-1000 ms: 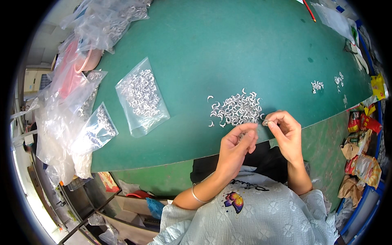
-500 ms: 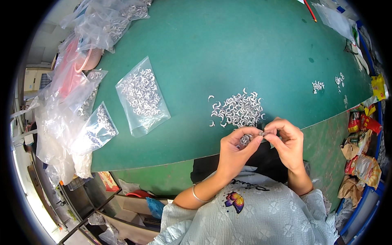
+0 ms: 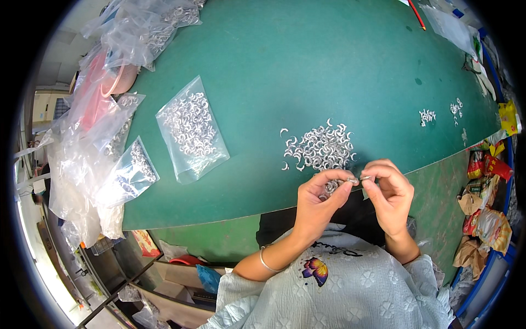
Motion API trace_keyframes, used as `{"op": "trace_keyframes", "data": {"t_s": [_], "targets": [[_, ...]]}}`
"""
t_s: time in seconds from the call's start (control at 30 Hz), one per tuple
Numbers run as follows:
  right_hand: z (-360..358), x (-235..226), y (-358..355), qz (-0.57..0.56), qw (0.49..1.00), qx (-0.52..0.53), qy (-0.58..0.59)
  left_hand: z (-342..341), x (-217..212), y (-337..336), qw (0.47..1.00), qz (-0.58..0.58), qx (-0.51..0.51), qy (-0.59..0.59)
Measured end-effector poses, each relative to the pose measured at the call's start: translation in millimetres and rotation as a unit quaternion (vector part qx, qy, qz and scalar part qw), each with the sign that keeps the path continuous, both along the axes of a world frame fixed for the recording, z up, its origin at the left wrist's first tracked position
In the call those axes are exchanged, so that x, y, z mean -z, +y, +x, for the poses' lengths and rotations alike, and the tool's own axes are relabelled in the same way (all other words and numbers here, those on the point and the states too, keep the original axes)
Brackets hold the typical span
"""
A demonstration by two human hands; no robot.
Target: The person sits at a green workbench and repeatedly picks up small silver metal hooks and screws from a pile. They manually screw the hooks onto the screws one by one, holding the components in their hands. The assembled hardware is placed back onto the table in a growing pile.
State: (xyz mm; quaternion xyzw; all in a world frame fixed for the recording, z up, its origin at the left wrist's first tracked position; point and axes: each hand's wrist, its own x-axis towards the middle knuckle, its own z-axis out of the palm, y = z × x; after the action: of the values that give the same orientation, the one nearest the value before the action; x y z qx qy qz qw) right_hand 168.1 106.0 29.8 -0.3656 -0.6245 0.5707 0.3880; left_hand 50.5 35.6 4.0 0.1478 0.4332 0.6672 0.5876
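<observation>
My left hand [image 3: 319, 202] and my right hand [image 3: 390, 193] meet at the near edge of the green table [image 3: 307, 66], fingertips almost touching. Between them they pinch small silver curved metal pieces [image 3: 356, 179]; my left palm cups a few more. Just beyond my fingers lies a loose pile of the same silver C-shaped pieces [image 3: 320, 147]. A clear plastic bag [image 3: 190, 129] filled with such pieces lies flat to the left of the pile.
More clear bags [image 3: 129, 172] of pieces lie heaped along the left table edge, with a pink object [image 3: 107, 90] under them. Two tiny clusters of pieces [image 3: 438, 112] sit far right. Snack wrappers [image 3: 487, 192] crowd the right side below the table.
My hands have drawn together, from slightly apart to fingertips meeting over the small pieces. The pile and bags have not moved.
</observation>
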Motion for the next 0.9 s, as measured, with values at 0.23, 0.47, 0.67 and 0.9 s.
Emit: {"op": "trace_keyframes", "data": {"t_s": [0.23,0.47,0.67,0.9], "targets": [[5,0,1,-0.051,0.997,-0.044,0.035,-1,-1,-1,1.0,0.029,0.009,0.003],[5,2,0,-0.065,0.995,-0.056,0.053,-2,-4,-2,0.995,0.033,0.03,-0.086],[3,-2,0,-0.088,0.994,-0.044,0.048,-5,-2,2,0.973,0.077,0.032,-0.213],[0,2,-2,0.046,0.998,-0.017,-0.038,-4,-7,1,0.997,0.008,0.043,-0.065]]}}
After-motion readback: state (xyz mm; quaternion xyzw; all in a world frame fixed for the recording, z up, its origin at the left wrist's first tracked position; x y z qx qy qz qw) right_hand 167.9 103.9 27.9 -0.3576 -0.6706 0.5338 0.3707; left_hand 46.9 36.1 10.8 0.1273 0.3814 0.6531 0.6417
